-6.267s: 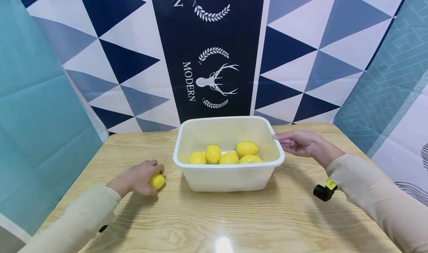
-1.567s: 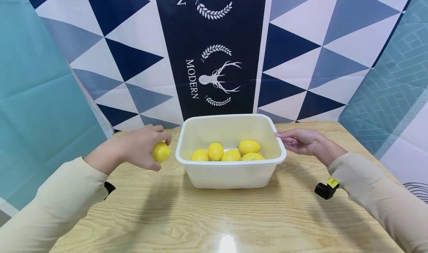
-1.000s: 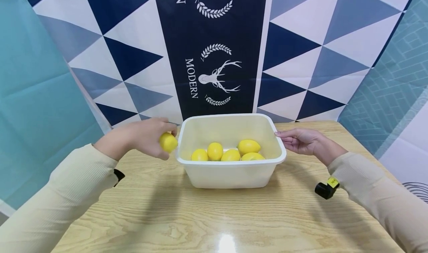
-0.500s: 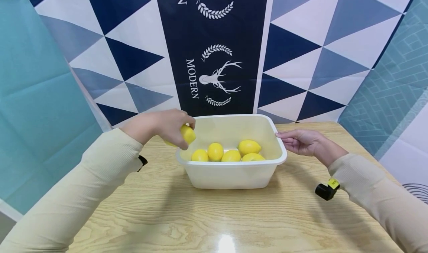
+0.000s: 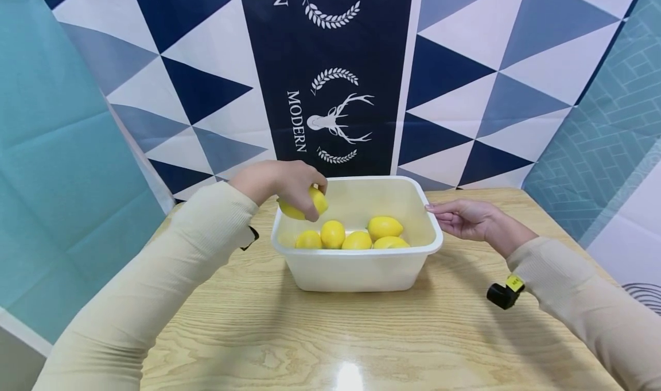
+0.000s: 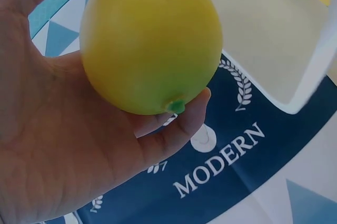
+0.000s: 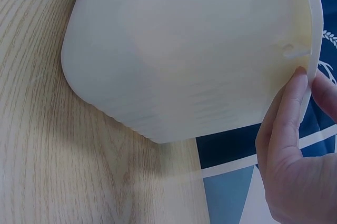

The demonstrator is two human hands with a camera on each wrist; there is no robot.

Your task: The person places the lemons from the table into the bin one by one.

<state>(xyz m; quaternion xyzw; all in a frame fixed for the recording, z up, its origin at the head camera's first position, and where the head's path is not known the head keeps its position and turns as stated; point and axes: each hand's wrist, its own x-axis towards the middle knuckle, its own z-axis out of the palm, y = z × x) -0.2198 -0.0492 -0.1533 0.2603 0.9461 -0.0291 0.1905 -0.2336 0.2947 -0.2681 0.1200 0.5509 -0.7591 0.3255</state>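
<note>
My left hand (image 5: 291, 184) grips a yellow lemon (image 6: 152, 40) above the left side of a white plastic tub (image 5: 356, 270). Close up in the left wrist view, the lemon shows a small green stem end, and my fingers and thumb wrap around it. Several more lemons (image 5: 357, 240) lie on the floor of the tub, partly hidden by its front wall. At the tub's right end, my right hand (image 5: 465, 219) pinches the rim. The right wrist view has the thumb on one side of that rim (image 7: 314, 29) and the fingers on the other.
The tub stands toward the back of a light wooden table (image 5: 330, 333). Behind it hangs a patterned cloth (image 5: 330, 92) with triangles and a deer print. Teal sheeting (image 5: 67, 167) rises at the left side.
My left hand has lifted the lemon off the table left of the tub and carried it right, over the rim, to above the inside. My right hand stays at the rim.
</note>
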